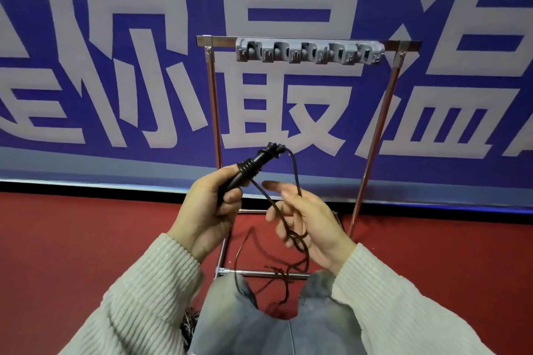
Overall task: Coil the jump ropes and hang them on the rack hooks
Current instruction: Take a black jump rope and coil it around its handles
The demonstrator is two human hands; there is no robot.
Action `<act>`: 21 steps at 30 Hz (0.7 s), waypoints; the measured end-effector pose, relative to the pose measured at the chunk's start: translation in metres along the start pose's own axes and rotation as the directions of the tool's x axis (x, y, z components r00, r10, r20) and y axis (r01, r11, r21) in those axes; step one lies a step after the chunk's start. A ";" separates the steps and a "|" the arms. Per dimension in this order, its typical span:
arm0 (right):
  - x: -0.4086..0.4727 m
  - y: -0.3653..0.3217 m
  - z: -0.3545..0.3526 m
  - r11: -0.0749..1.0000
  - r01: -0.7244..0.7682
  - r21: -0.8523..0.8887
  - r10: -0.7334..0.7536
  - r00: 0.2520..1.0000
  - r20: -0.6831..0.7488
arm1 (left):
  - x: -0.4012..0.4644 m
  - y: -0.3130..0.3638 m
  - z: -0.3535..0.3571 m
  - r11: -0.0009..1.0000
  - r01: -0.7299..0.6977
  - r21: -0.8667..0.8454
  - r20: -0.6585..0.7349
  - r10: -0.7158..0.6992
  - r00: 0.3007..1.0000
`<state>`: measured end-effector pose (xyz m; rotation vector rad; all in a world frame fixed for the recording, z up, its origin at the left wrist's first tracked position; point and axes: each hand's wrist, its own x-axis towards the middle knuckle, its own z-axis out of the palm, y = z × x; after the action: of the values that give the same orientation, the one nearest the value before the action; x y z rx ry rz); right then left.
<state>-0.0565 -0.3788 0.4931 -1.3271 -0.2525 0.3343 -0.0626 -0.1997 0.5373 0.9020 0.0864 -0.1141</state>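
**Ribbed knit sleeves, faded jeans**

Both forearms wear a cream, chunky ribbed sweater [138, 291], its cuffs ending at the wrists. The left hand [212, 210] and right hand [310, 225] are bare (no gloves or rings visible). Light grey-blue denim jeans [277, 328] cover the legs below.

Single head-worn wide-angle view, looking forward and down, close over both hands, rack [308, 50] beyond

Even bright indoor light, soft shadows on red floor [86, 239]; right hand [305, 219] fingertips motion-blurred; wide-angle bending toward 3 and 9 o'clock edges.
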 end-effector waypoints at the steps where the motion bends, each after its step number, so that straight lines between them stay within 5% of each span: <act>1: -0.002 -0.005 -0.003 0.997 -0.076 0.027 0.074 0.994 0.080 | 0.003 0.003 -0.003 0.999 0.016 -0.032 -0.016 -0.017 1.000; 4: -0.002 -0.006 -0.010 0.990 -0.140 -0.001 0.139 0.981 0.137 | 0.008 0.014 -0.009 0.992 0.029 -0.119 -0.020 -0.032 0.999; 7: 0.006 0.004 -0.016 0.955 0.023 -0.295 -0.082 0.979 -0.187 | 0.008 0.026 -0.012 0.992 0.002 -0.125 -0.016 -0.004 1.000; 8: 0.010 0.009 -0.024 0.891 0.088 -0.446 -0.236 0.928 -0.289 | 0.007 0.029 -0.013 0.994 -0.016 -0.107 -0.019 0.015 1.000; 10: 0.017 0.019 -0.043 0.598 0.080 -0.798 -0.542 0.773 -0.329 | 0.007 0.034 -0.014 0.995 -0.062 -0.072 -0.036 0.059 0.998; 11: 0.021 0.025 -0.053 0.456 0.029 -0.890 -0.631 0.716 -0.300 | 0.008 0.036 -0.014 0.995 -0.086 -0.052 -0.048 0.084 0.995; 12: 0.025 0.030 -0.062 0.429 -0.006 -0.904 -0.656 0.686 -0.315 | 0.009 0.037 -0.014 0.994 -0.108 -0.033 -0.059 0.106 0.993; 13: 0.028 0.033 -0.067 0.522 0.002 -0.853 -0.613 0.697 -0.373 | 0.010 0.039 -0.015 0.992 -0.126 -0.019 -0.074 0.125 0.989; 14: 0.031 0.030 -0.070 0.726 0.045 -0.686 -0.503 0.716 -0.485 | 0.013 0.042 -0.018 0.990 -0.142 -0.017 -0.094 0.139 0.986; 15: 0.034 0.027 -0.075 0.918 0.088 -0.388 -0.319 0.745 -0.586 | 0.016 0.046 -0.022 0.988 -0.153 -0.022 -0.112 0.150 0.982; 17: 0.037 0.025 -0.091 0.978 0.139 0.153 0.002 0.736 -0.677 | 0.023 0.055 -0.037 0.984 -0.167 -0.058 -0.142 0.157 0.977; 18: 0.038 0.027 -0.103 0.954 0.159 0.254 0.071 0.702 -0.708 | 0.026 0.060 -0.045 0.981 -0.169 -0.094 -0.154 0.153 0.976; 20: 0.032 0.035 -0.123 0.990 0.113 0.083 0.003 0.578 -0.816 | 0.030 0.069 -0.057 0.970 -0.188 -0.153 -0.183 0.159 0.970; 21: 0.027 0.042 -0.134 0.978 -0.033 -0.204 -0.155 0.539 -0.828 | 0.030 0.072 -0.060 0.965 -0.205 -0.166 -0.193 0.173 0.966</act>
<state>0.0135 -0.4805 0.4213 -1.5274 0.5171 -0.4432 -0.0250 -0.1100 0.5528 0.7291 0.1727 0.1517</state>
